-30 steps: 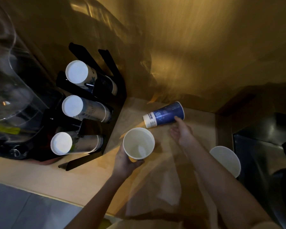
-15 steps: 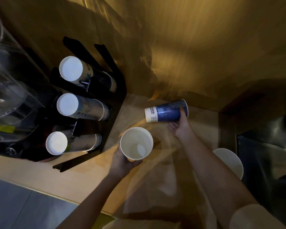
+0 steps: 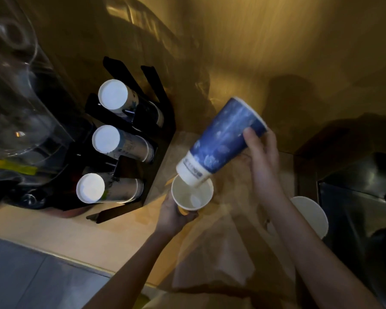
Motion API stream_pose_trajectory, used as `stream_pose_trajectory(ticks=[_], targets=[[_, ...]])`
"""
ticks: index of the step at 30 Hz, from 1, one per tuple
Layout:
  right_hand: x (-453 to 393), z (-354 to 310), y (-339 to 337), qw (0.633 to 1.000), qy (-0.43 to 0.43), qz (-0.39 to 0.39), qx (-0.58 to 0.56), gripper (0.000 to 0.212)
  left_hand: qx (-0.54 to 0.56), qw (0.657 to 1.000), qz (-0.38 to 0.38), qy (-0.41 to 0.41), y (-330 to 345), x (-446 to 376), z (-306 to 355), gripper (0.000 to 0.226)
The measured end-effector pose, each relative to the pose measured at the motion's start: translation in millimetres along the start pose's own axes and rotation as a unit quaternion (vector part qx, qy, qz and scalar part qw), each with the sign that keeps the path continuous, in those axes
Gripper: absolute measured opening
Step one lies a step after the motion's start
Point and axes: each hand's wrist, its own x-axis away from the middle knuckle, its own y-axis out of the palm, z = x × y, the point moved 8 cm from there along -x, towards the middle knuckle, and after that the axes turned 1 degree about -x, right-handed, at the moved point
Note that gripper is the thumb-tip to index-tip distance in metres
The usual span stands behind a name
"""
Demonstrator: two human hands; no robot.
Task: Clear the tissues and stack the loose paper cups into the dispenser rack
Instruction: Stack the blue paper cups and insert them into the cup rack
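The right hand (image 3: 262,159) grips a blue paper cup (image 3: 223,141) near its wide rim, thumb across the side wall and the other fingers curled behind it; the cup is tilted, its white base pointing down and left, and motion blur softens its outline. That base sits at the mouth of a white cup (image 3: 192,192), just entering it at the far rim. The left hand (image 3: 173,216) clasps the white cup from below, fingers wrapped round its lower wall so only the open mouth shows. Left of both hands stands the black dispenser rack (image 3: 158,121) on the wooden counter (image 3: 60,237), carrying three rows of nested cups lying sideways. Another white cup (image 3: 314,216) stands on the counter, partly hidden behind the right forearm.
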Motion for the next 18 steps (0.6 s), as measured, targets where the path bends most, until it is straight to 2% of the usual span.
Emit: stream_pose_trajectory(ticks=[3, 6, 10, 13, 16, 18], targets=[[29, -6, 7, 0.986, -0.099, -0.054, 0.125, 0.069, -0.007, 1.000, -0.007, 0.008, 2, 0, -1, 0.080], [44, 5, 14, 0.951, -0.134, -0.094, 0.262, 0.075, -0.006, 1.000, -0.016, 0.002, 4, -1, -3, 0.078], [59, 28, 27, 0.909, -0.178, -0.152, 0.345, 0.080, 0.012, 1.000, 0.000, 0.009, 3, -1, 0, 0.091], [64, 50, 24, 0.892, -0.175, -0.138, 0.394, 0.083, 0.012, 1.000, 0.012, 0.007, 1, 1, 1, 0.093], [66, 63, 24, 0.853, -0.202, -0.121, 0.466, 0.080, 0.016, 1.000, 0.014, 0.004, 1, 0, 1, 0.090], [67, 69, 25, 0.840, -0.205, -0.113, 0.489, 0.079, 0.024, 1.000, 0.014, 0.000, 1, 1, 2, 0.088]])
